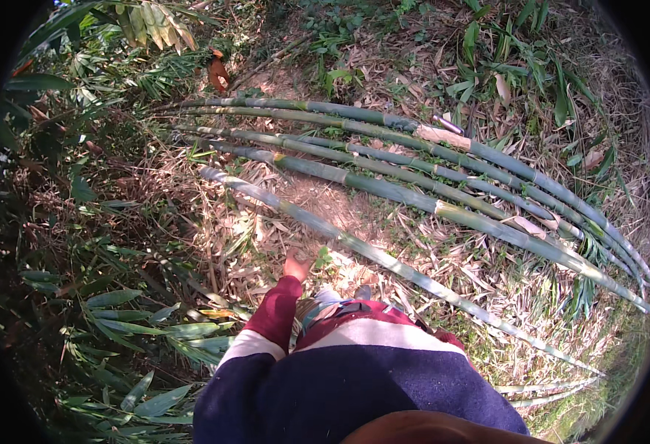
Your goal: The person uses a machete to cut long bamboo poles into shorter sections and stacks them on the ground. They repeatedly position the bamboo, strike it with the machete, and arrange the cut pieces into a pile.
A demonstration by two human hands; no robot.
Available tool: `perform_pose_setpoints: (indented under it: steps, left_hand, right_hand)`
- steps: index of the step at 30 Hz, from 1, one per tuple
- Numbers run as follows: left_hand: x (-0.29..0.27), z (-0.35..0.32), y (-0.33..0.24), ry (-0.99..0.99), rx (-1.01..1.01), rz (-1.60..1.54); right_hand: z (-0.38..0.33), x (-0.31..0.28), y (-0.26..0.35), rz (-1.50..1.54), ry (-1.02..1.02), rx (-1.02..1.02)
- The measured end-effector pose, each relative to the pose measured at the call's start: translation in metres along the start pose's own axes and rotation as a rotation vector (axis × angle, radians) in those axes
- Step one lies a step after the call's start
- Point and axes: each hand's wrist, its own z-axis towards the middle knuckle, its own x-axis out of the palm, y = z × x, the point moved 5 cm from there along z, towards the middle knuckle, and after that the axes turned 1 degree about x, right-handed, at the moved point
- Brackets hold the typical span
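Our left hand (298, 265) hangs near the closest bamboo pole (369, 252), which lies aslant on leaf litter (325, 211) before us; we cannot tell how the fingers are set, and our right hand is hidden. Handling that pole well calls for steady footing.

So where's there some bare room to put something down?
Try the mostly bare dirt patch between the single bamboo pole and the row of poles beyond it. It's crowded within that row, where the poles lie close together, and at the left, where leafy plants spread.
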Motion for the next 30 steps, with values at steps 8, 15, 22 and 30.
perform_pose_setpoints:
  steps: [8, 15, 22, 30]
  left_hand:
    - [-0.031, -0.024, 0.053, -0.054, -0.061, 0.11]
    - [-0.02, -0.004, 0.036, -0.019, 0.005, 0.021]
    - [-0.028, -0.036, 0.038, -0.003, -0.02, 0.088]
    - [-0.033, -0.036, 0.115, 0.177, -0.215, -0.058]
  right_hand:
    - [-0.109, -0.09, 0.159, 0.296, -0.156, 0.022]
    - [-0.077, -0.096, 0.158, 0.263, -0.221, -0.099]
    - [-0.044, -0.057, 0.139, -0.044, -0.132, -0.118]
    - [-0.022, -0.024, 0.11, -0.286, -0.015, -0.053]
